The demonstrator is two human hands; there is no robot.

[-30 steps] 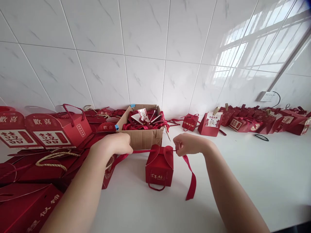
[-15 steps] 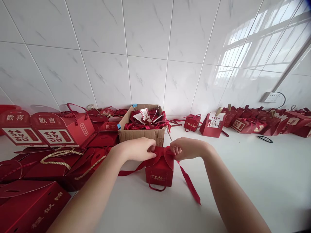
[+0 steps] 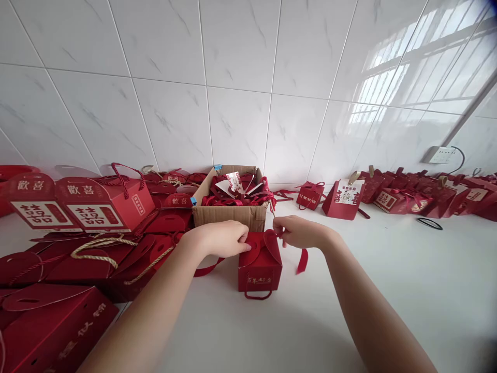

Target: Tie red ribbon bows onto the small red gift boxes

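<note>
- Hands apart, one on either side of a small red box (image 3: pixel 259 274), fingers curled. Left hand (image 3: pixel 219 239): thumb at the box's left top flap. Right hand (image 3: pixel 298 231): beside the right top flap (image 3: pixel 275 247). Whether either pinches anything is hidden.
- Box: upright on the white table (image 3: pixel 248 331), in front of the carton (image 3: pixel 252 220), its rope handle (image 3: pixel 258 297) hanging on the near face.
- Change: one second ago the hands were spread wider, with the red ribbon (image 3: pixel 302 261) taut between them across the top; now both are close to the flaps.
- Ribbon: half a second ago its right tail reached well forward over the table; now only a short end shows below the right hand. Another length lies under the left wrist.
- Significance (judged): work has shifted from pulling the ribbon tight to handling it at the flaps; no finished bow is visible.
</note>
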